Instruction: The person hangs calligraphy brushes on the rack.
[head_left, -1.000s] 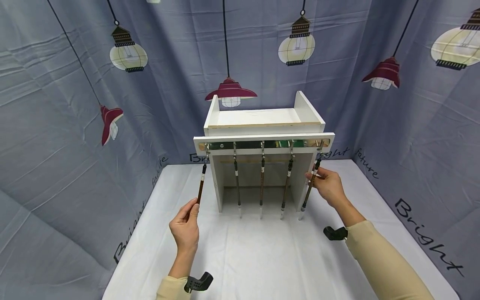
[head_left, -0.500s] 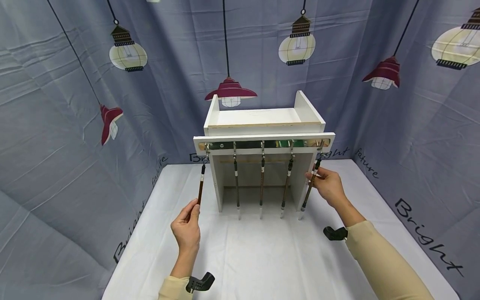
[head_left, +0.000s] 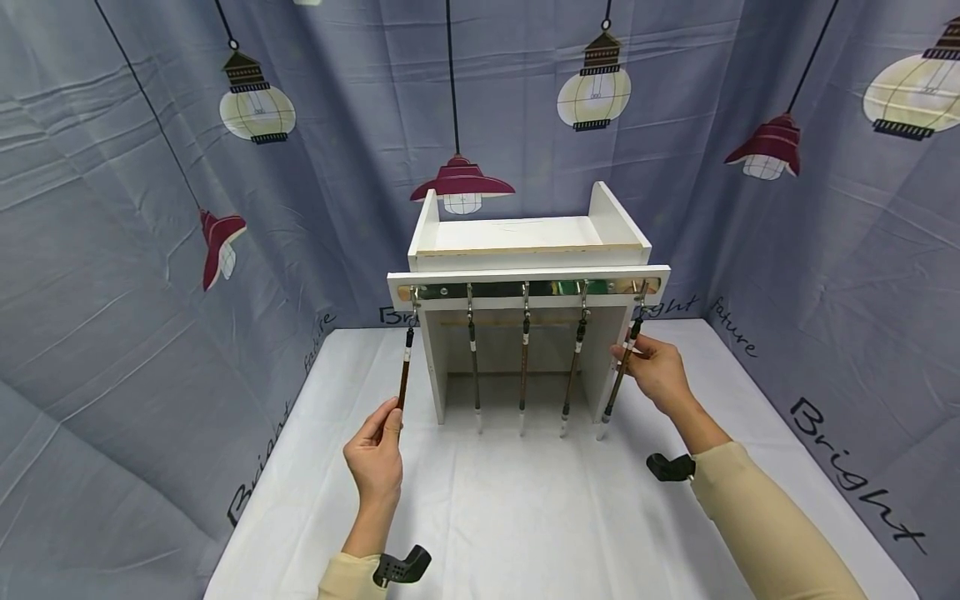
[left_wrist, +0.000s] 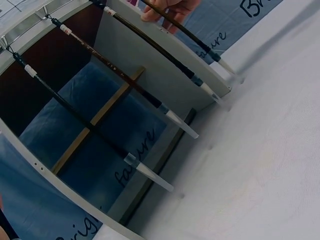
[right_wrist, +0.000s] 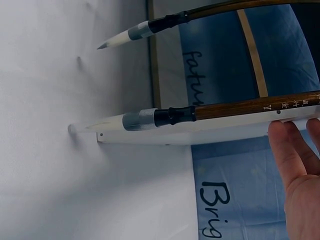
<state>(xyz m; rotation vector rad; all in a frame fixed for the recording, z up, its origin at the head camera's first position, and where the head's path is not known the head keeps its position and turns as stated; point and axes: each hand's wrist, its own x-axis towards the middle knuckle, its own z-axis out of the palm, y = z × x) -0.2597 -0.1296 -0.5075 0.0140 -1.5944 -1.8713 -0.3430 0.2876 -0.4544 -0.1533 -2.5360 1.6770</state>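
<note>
In the head view, several calligraphy brushes hang tip-down from hooks on the rack's metal hook rail [head_left: 495,290]. My left hand [head_left: 377,454] pinches the lower part of the leftmost calligraphy brush [head_left: 405,371], which leans slightly; its top reaches the end hook. Its bristle end is hidden by the hand. My right hand [head_left: 660,373] is behind the rightmost calligraphy brush [head_left: 619,379]. In the right wrist view, its fingers [right_wrist: 287,150] are extended against the side panel [right_wrist: 220,127] of the white rack, close to the brush handle.
The white wooden rack [head_left: 532,260] stands on a white-covered table [head_left: 510,517]. Between the hands hang more brushes, including a middle calligraphy brush [head_left: 524,367]. Printed grey-blue curtains [head_left: 345,150] enclose the table at the back and sides.
My left hand has shifted slightly right with the brush, whose top wavered a little left and back near the hook. My right hand has stayed where it was.
</note>
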